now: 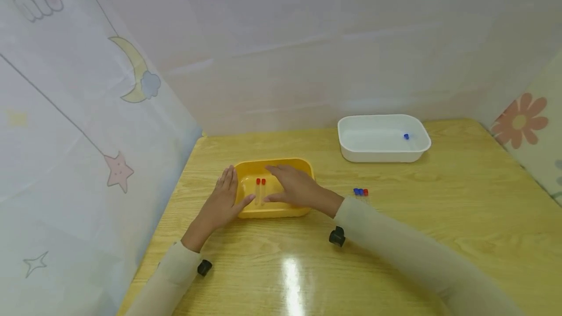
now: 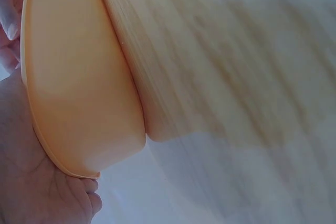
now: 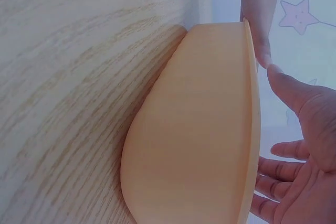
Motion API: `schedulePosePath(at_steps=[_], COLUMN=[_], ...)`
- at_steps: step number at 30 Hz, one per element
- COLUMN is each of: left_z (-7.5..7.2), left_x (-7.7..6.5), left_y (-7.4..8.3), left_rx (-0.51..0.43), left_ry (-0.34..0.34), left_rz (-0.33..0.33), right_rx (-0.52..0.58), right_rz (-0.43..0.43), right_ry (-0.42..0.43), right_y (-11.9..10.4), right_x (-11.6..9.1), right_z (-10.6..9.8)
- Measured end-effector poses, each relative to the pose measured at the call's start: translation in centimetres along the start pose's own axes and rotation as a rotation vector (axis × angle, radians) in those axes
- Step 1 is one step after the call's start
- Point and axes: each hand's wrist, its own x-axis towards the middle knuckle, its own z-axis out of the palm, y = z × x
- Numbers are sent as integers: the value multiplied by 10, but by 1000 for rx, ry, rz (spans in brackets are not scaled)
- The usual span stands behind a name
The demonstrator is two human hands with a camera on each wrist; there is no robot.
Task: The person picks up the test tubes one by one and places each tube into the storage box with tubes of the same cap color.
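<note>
Two slim clear tubes with red caps point(image 1: 261, 181) lie side by side in a yellow plastic tray point(image 1: 281, 213). My left hand point(image 1: 221, 201) rests along the tray's left rim, fingers straight and pointing away, thumb reaching over the inside. In the left wrist view its palm point(image 2: 26, 166) lies at the rim of the tray point(image 2: 79, 77). Over the right part of the tray hovers my right hand point(image 1: 296, 187), thumb and fingers spread apart around bare air. The right wrist view shows that hand point(image 3: 315, 150) just above the rim, holding nothing.
At the back right stands a white tray point(image 1: 382, 156) containing a blue-capped tube point(image 1: 406, 136). Three more capped tubes point(image 1: 361, 192), two blue and one red, lie on the wooden table point(image 1: 246, 267) right of the yellow tray. Printed cloth walls point(image 1: 272, 72) enclose the table.
</note>
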Motion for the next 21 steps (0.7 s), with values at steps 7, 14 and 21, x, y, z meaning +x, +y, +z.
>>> schedulePosePath(at_steps=[7, 14, 21], left_z=[-2, -1, -1], left_x=[-1, 0, -1], left_y=[3, 2, 3], left_rx=[3, -2, -1], left_ry=[7, 12, 12], left_rz=[7, 5, 1], right_rx=[13, -5, -20], right_rz=[6, -2, -19], right_ry=[8, 0, 10], right_y=[-1, -5, -6], right_x=[-9, -17, -22], right_z=[-2, -5, -8])
